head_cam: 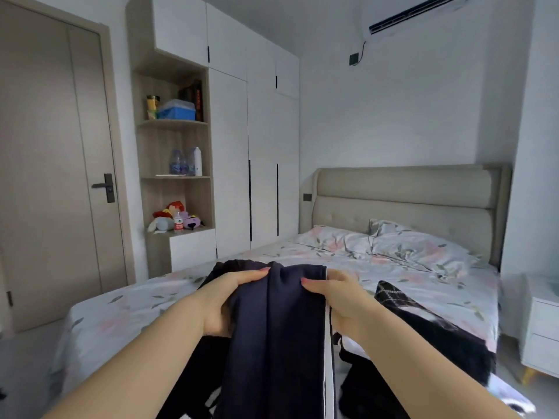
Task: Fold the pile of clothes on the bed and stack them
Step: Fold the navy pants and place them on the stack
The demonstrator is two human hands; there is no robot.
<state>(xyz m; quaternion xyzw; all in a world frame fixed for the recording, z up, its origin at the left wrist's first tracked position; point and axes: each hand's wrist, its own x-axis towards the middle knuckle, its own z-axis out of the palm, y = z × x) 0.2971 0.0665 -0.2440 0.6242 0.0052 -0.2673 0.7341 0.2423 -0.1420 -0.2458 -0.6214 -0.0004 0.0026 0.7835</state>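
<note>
Both hands are up in front of the person, gripping the top edge of a navy garment (278, 343) with a white stripe down one side. The left hand (230, 297) has its fingers curled over the bunched-up fabric near the top left, and the right hand (338, 300) pinches the edge right by the stripe, fingers in front and thumb behind. The cloth is gathered between the two hands and the rest hangs straight down between the forearms, out of view at the bottom. Can't tell if it's trousers or something else.

Below and to the right, the pile of dark clothes (429, 334) sits on the near end of the bed (127, 316), one piece with a white check pattern on top. More dark fabric lies on the sheet under the left arm. The bed has a floral sheet, two matching pillows (408, 243) and a padded beige headboard (408, 195). On the left are a white wardrobe (257, 146), open shelves (175, 146) with bottles and plush toys, and a door (51, 161). An air conditioner (414, 13) is high on the wall, and a white nightstand (541, 322) is at far right.
</note>
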